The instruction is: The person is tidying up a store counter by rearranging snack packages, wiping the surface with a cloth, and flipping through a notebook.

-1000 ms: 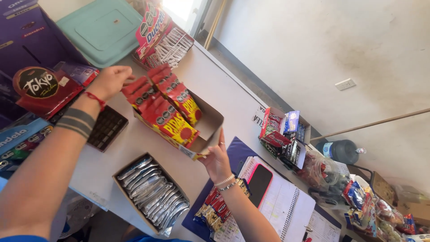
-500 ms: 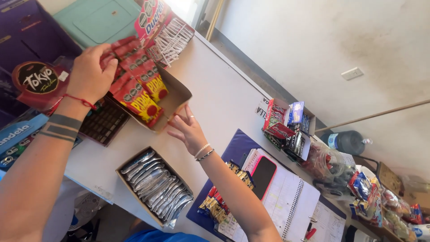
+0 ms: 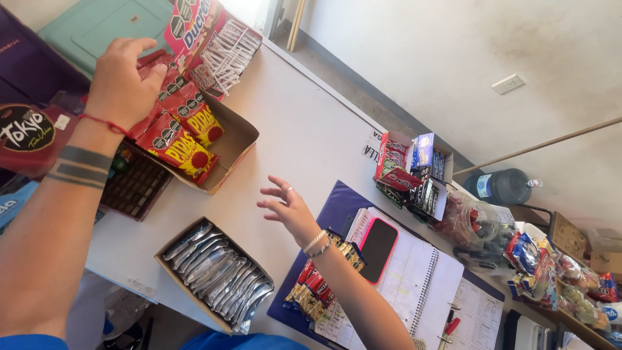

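My left hand rests flat on the red and yellow snack packets that stand in an open cardboard box at the far left of the white table. The fingers press the tops of the packets and hold nothing. Fingers spread and empty, my right hand hovers over the table, a short way right of the box and not touching it. It wears bracelets at the wrist. Just below it lies a box of silver sachets.
A red display box of white sticks stands behind the cardboard box, and a dark tray lies beside it. A phone rests on an open notebook. Small candy boxes, snack bags and a water jug are at the right.
The cardboard box of packets slid to the far left under my left hand. My right hand let go of the box's corner and now hovers apart from it.
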